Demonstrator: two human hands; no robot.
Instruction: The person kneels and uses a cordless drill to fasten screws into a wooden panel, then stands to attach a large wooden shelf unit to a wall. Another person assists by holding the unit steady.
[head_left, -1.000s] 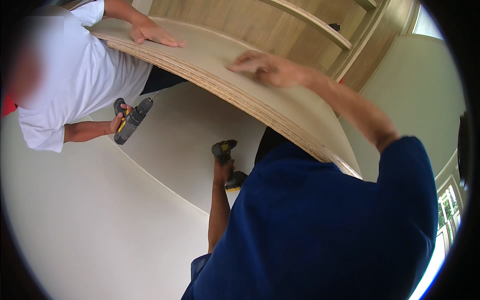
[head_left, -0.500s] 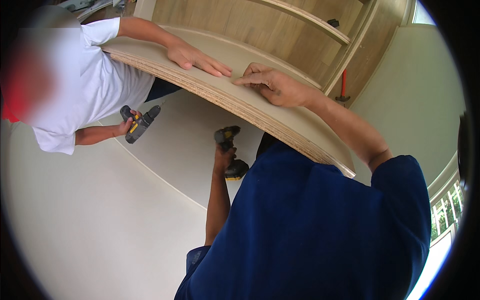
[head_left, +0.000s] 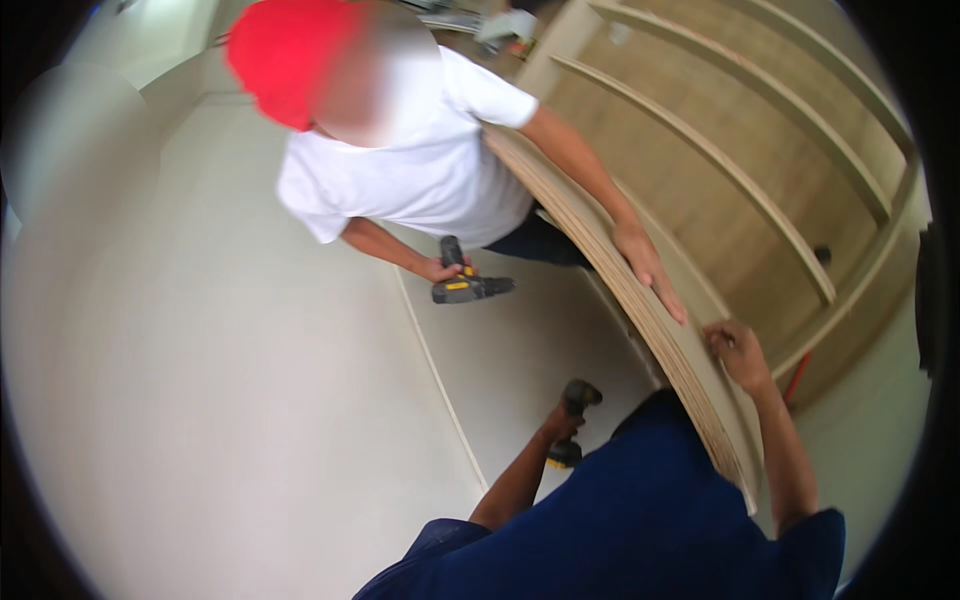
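Observation:
My left hand [head_left: 562, 426] is wrapped round the grip of a black and yellow cordless drill [head_left: 578, 396], held low beside my body, below the board's edge. On the other side, my right hand [head_left: 737, 352] is over the top of a long pale board [head_left: 618, 262] with a layered plywood edge. Its fingers are curled together in a pinch; whatever may be between them is too small to make out. Just beyond it, a co-worker's hand [head_left: 650, 268] lies flat on the same board. The co-worker's other hand holds a second cordless drill [head_left: 470, 288].
The co-worker in a white shirt [head_left: 400, 195] and red cap stands at the board's far end. Behind the board is a wooden frame with long slats [head_left: 720, 160]. A red-handled tool [head_left: 798, 377] shows at its near right corner. A pale wall [head_left: 250, 400] fills the left.
My view has swung left, so the board, frame and co-worker appear farther right. My right hand's pointing finger has curled in. Both drills are still held.

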